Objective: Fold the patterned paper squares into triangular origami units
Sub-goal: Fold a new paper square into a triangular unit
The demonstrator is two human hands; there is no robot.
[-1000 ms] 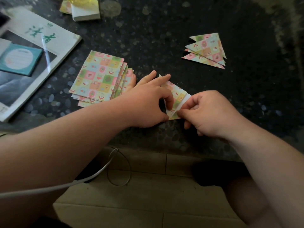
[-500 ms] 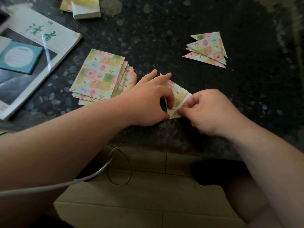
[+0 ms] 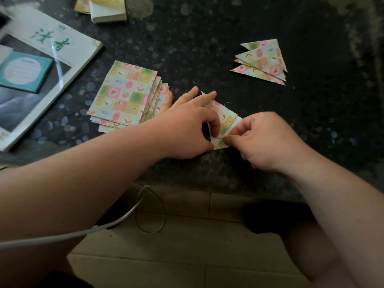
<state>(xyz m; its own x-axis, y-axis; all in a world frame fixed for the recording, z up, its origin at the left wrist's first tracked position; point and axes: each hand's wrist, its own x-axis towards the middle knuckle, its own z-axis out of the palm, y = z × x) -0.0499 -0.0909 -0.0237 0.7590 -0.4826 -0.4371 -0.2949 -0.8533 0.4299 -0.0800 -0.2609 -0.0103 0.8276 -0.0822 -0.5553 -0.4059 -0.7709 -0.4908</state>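
Pinching the turned-up white edge of the half-folded square (image 3: 225,119) between thumb and curled forefinger of the right hand (image 3: 264,142), near the middle of the dark table (image 3: 207,48). Pinning the same sheet on its nine o'clock side with the left hand (image 3: 187,129): bent forefinger and thumb nipping the edge, other fingers laid out straight toward twelve. Mid-crease by the look of it, not yet a triangle.

Out at one o'clock, a small overlapping pile of finished triangles (image 3: 264,61), only a few. At ten o'clock, just beside the left little finger, a thick fanned stack of unfolded squares (image 3: 124,98). Judging from that: early going, far more left than done.

Farther out at ten, a book (image 3: 52,48); toward eleven, a white box (image 3: 108,11).
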